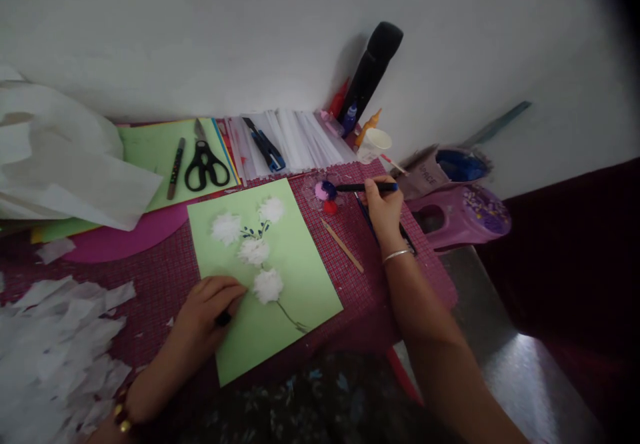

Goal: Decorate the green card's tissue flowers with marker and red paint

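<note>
In my right hand (384,211) is a slim black pen (357,188) with a blue end. Its tip touches the dark blue paint (329,189) in a small clear dish, which also holds pink and red paint. My left hand (213,307) rests on the left edge of a light green sheet (310,277), fingers curled around a small black pen cap (223,319). Several white tissue flowers (269,286) lie on the sheet, with a painted stem and dark blue leaf marks (255,232) among them.
Torn white paper (50,364) is heaped at left. Scissors (206,167), a marker (176,169) and a box cutter (265,144) lie behind the sheet. A wooden stick (343,245) is near the dish. Paint bottles, a paper cup (375,144) and a pink stool (460,217) stand beyond.
</note>
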Available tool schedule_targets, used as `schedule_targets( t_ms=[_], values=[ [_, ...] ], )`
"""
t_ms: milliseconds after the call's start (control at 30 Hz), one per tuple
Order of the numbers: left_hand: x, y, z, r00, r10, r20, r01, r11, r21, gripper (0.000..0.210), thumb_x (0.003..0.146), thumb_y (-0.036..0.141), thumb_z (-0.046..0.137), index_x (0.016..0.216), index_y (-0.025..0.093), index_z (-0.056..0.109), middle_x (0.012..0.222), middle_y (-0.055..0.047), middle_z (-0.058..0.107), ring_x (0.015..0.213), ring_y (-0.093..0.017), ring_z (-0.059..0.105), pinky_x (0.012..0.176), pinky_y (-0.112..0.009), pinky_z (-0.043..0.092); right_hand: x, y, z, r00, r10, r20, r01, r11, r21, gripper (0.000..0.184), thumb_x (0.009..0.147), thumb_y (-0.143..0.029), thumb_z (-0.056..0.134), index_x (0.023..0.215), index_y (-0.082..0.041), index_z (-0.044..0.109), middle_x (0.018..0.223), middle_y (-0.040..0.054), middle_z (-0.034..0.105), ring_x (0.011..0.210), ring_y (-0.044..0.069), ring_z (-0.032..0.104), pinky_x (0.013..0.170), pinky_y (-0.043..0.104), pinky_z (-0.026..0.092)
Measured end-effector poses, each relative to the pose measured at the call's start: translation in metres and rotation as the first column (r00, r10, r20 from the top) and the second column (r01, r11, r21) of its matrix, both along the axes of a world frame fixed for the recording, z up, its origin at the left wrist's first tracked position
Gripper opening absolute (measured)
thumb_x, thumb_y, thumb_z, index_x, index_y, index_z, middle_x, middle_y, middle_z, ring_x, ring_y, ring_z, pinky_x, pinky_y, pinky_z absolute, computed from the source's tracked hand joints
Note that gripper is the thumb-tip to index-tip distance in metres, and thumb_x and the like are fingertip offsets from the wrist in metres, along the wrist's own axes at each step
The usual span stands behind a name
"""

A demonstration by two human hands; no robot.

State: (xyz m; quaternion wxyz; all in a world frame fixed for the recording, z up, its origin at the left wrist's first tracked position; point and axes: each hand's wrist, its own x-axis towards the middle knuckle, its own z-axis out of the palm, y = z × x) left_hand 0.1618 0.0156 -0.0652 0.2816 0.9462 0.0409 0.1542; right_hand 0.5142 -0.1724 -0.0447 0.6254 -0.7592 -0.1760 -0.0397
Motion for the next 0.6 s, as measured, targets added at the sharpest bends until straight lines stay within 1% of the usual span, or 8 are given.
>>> schedule_targets(
  t_ms=[100,333,433,500,600],
  values=[
    [0.001,0.0,0.001,0.999,-0.008,0.033,0.007,1.0,0.023,0.028,0.084,0.009,0.054,0.106,0.022,0.065,0.1,-0.005,0.069,0.091,-0.02,0.062,0.077,-0.031,0.05,0.001,0.005,-0.004,1.0,0.014,-0.023,-0.013,1.0,0.019,0.031,0.078,-0.051,0.068,0.081,-0.023,0.053,0.059,-0.0041,0.055,0.05,0.015,0.054,0.049,0.03,0.046],
    [0.002,0.001,0.003,0.999,-0.019,0.037,0.018,0.999,0.029,0.029,0.083,0.008,0.053,0.105,0.023,0.065,0.098,-0.005,0.069,0.088,-0.02,0.064,0.075,-0.032,0.051,0.002,0.013,-0.015,0.991,0.113,-0.072,-0.11,0.993,0.035,0.027,0.079,-0.045,0.068,0.084,-0.021,0.057,0.063,-0.0023,0.059,0.054,0.015,0.057,0.052,0.03,0.047],
    [0.003,0.001,0.005,0.999,-0.02,0.033,0.019,0.999,0.032,0.029,0.085,0.008,0.053,0.106,0.024,0.065,0.098,-0.005,0.069,0.088,-0.021,0.064,0.074,-0.033,0.052,0.002,0.013,-0.019,0.991,0.1,-0.086,-0.098,0.995,0.032,0.024,0.079,-0.043,0.067,0.084,-0.021,0.057,0.063,-0.0026,0.058,0.055,0.015,0.057,0.053,0.03,0.047],
    [0.003,0.0,0.006,0.999,-0.011,0.041,0.01,0.999,0.031,0.026,0.086,0.01,0.054,0.105,0.023,0.065,0.098,-0.005,0.069,0.088,-0.02,0.064,0.075,-0.032,0.052,0.001,0.013,-0.019,0.994,0.087,-0.065,-0.086,0.996,0.012,0.021,0.079,-0.041,0.065,0.084,-0.021,0.058,0.064,-0.0027,0.058,0.057,0.015,0.057,0.055,0.03,0.048],
    [0.003,0.0,0.006,0.999,0.001,0.046,-0.002,1.0,0.031,0.023,0.087,0.012,0.055,0.104,0.023,0.066,0.098,-0.005,0.069,0.088,-0.02,0.064,0.075,-0.032,0.052,-0.003,0.013,-0.016,0.996,0.087,0.021,-0.086,0.995,-0.043,0.014,0.079,-0.034,0.063,0.082,-0.021,0.059,0.07,-0.0012,0.06,0.065,0.016,0.058,0.063,0.03,0.049]
  ],
)
